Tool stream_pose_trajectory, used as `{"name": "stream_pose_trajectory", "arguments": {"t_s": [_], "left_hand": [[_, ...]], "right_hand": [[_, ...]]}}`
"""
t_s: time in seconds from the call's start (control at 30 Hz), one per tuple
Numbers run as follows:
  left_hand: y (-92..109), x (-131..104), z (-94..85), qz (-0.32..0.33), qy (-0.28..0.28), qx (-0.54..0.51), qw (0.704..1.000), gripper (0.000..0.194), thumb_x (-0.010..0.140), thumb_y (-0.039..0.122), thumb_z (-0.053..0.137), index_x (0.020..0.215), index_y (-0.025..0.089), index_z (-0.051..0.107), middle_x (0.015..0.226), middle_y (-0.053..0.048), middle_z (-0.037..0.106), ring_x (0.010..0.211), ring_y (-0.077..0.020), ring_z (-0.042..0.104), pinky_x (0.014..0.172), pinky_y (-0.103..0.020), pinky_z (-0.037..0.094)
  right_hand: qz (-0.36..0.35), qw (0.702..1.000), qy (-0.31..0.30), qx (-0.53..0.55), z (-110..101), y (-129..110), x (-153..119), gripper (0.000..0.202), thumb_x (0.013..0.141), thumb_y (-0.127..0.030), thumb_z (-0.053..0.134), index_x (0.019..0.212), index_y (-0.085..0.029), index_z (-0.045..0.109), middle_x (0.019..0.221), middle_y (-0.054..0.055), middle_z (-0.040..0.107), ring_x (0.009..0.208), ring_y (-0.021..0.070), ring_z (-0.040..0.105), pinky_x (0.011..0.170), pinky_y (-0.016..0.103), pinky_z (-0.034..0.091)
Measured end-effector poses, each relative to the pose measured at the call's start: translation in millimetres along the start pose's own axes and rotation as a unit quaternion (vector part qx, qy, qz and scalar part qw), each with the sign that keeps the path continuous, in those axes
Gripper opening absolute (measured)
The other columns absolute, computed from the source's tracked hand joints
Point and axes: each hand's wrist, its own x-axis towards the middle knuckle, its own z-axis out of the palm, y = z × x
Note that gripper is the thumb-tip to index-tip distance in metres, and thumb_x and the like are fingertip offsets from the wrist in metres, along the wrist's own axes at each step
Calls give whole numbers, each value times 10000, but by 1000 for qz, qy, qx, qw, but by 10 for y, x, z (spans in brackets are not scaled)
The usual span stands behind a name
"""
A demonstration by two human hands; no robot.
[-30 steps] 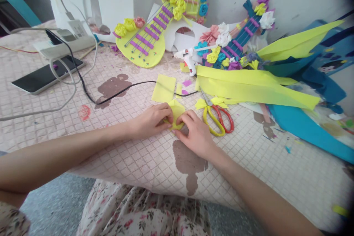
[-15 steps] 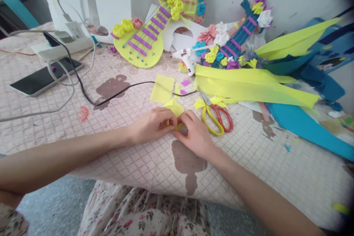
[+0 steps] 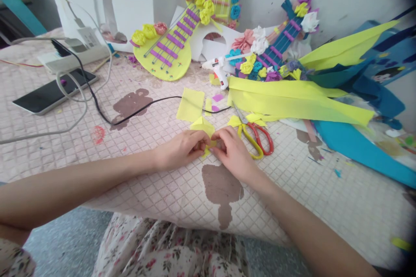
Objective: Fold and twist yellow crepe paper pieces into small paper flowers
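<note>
My left hand (image 3: 183, 149) and my right hand (image 3: 235, 151) meet over the table, their fingers pinched on a small yellow paper piece (image 3: 206, 152) that is mostly hidden by the fingertips. Just beyond them lies a folded yellow paper (image 3: 202, 124). Behind that is a flat yellow square (image 3: 190, 104) with a black cable across it. Scissors (image 3: 255, 138) with one yellow and one red handle rest right of my right hand, over yellow scraps.
A white glue gun (image 3: 220, 73) stands behind the scissors. Yellow crepe strips (image 3: 292, 99) and a blue sheet (image 3: 360, 147) spread to the right. Decorated paper instruments (image 3: 167, 58) lean at the back. A phone (image 3: 53, 91), power strip (image 3: 74, 54) and cables lie left.
Both hands have shifted slightly, and the fingertips have moved a little on the yellow piece, more of which shows below them. The other objects stay in place.
</note>
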Motion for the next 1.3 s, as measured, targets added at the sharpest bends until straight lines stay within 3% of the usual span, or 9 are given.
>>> {"name": "stream_pose_trajectory", "arguments": {"t_s": [0.27, 0.43, 0.53, 0.8, 0.97, 1.17, 1.3], "left_hand": [[3, -11, 2, 4, 14, -12, 1000, 175, 786, 43, 496, 921, 154, 519, 765, 5, 546, 638, -86, 503, 575, -199, 437], [-83, 20, -89, -8, 126, 52, 991, 102, 803, 71, 504, 855, 156, 529, 858, -32, 550, 793, -132, 531, 694, -257, 464], [-199, 47, -163, -33, 153, 96, 983, 93, 806, 114, 519, 888, 153, 543, 918, -62, 557, 855, -164, 532, 732, -296, 473], [-284, 67, -208, -56, 116, 115, 985, 145, 817, 166, 526, 959, 148, 549, 1005, -93, 566, 926, -192, 548, 800, -341, 491], [-288, 70, -194, -62, 112, 116, 985, 174, 797, 149, 529, 969, 147, 556, 1005, -93, 576, 946, -205, 548, 850, -379, 475], [-302, 70, -189, -48, 113, 122, 985, 143, 792, 137, 535, 930, 148, 573, 993, -88, 586, 930, -205, 549, 854, -379, 464], [-287, 72, -195, -28, 107, 124, 986, 110, 818, 143, 524, 885, 141, 612, 1001, -100, 588, 936, -204, 555, 872, -389, 462]], "right_hand": [[-3, 999, 40, -28, -10, 22, 18, 144, 810, -82, 493, 869, -213, 502, 924, 59, 534, 854, 200, 552, 745, 357, 471], [7, 998, 61, -12, -17, 6, 15, 143, 799, -85, 493, 868, -209, 510, 895, 47, 541, 755, 173, 547, 690, 335, 460], [17, 997, 79, 3, -21, -12, 11, 122, 804, -102, 496, 869, -203, 512, 871, 42, 544, 713, 161, 538, 663, 322, 456], [32, 993, 98, 50, -24, -11, 5, 100, 837, -149, 487, 911, -209, 517, 889, 46, 568, 715, 155, 555, 655, 307, 465], [25, 995, 60, 70, -37, -30, -10, 110, 864, -180, 464, 917, -212, 556, 777, 12, 592, 616, 137, 528, 605, 285, 449], [45, 990, 107, 86, -21, -37, -8, 274, 845, -176, 487, 1116, -210, 504, 1086, 86, 564, 644, 125, 549, 589, 288, 474], [21, 994, 77, 70, -17, -36, -12, 221, 839, -150, 488, 1048, -205, 536, 1036, 72, 575, 647, 128, 560, 644, 313, 491]]}}
